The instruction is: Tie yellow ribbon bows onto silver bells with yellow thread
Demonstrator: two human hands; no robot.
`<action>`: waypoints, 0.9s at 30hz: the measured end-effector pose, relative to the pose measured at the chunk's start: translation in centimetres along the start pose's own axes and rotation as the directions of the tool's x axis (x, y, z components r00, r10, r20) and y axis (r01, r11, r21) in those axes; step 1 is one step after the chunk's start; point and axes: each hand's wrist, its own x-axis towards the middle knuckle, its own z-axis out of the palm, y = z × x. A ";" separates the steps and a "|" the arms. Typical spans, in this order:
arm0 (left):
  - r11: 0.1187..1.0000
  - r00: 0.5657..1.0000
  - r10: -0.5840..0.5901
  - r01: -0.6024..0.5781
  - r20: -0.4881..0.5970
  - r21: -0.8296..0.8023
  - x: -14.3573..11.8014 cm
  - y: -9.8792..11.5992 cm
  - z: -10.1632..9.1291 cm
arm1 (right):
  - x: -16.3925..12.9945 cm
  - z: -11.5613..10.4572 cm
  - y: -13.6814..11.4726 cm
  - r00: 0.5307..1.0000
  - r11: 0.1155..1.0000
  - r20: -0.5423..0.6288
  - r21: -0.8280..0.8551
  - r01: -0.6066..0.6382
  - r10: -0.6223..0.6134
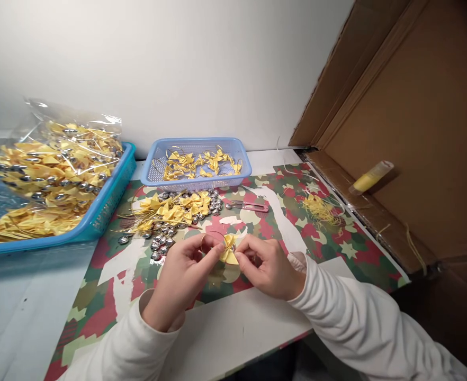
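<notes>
Left fingers (210,258) — right fingers (252,243) too — pinch yellow ribbon (229,256).

A craft workshop, seemingly; heaped yellow ribbon bows (177,212), round silver bells (162,241) and pink metal snips (257,207) show it.

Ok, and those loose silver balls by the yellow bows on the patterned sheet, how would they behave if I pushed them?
The silver balls look rounded, so they would probably roll. Their shiny, smooth-looking surface suggests they may feel slippery. Many lie crowded together beside the yellow bows, so one push would likely shift several.
</notes>
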 end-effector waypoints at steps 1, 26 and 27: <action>1.000 1.000 0.003 -0.003 -0.007 -0.008 0.0 0.0 0.0 | 0.0 0.0 0.0 1.000 1.000 -0.006 0.008 -0.008 0.008; 0.998 0.997 0.056 -0.058 0.054 0.036 -0.4 0.3 -0.1 | 0.0 -0.1 -0.2 1.000 1.000 -0.010 -0.011 0.006 -0.006; 0.998 0.997 0.050 -0.051 0.058 0.024 -0.4 0.3 -0.1 | 0.0 -0.1 -0.2 1.000 1.000 -0.014 -0.013 0.005 -0.005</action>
